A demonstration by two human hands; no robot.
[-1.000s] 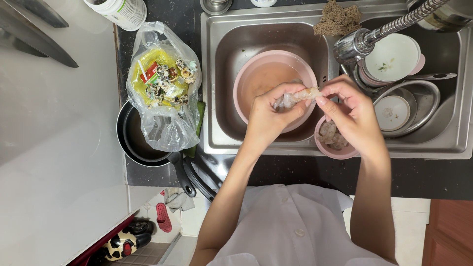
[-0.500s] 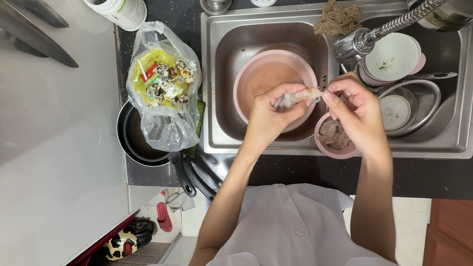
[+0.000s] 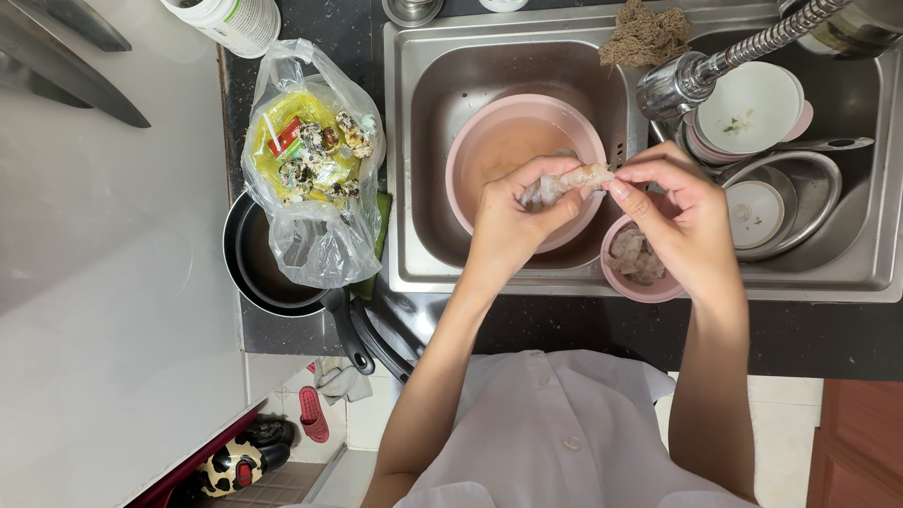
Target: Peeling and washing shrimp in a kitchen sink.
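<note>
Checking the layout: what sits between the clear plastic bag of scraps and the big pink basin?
In the head view, only the steel sink wall and rim separate the plastic bag from the pink basin.

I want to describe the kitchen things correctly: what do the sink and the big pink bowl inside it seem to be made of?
The sink looks like brushed stainless steel: grey, dull sheen, soft reflections on its walls. The big pink bowl seems to be plastic, perhaps melamine: even matte pastel colour, thick rounded rim, no metallic shine. Ceramic cannot be excluded.
</note>
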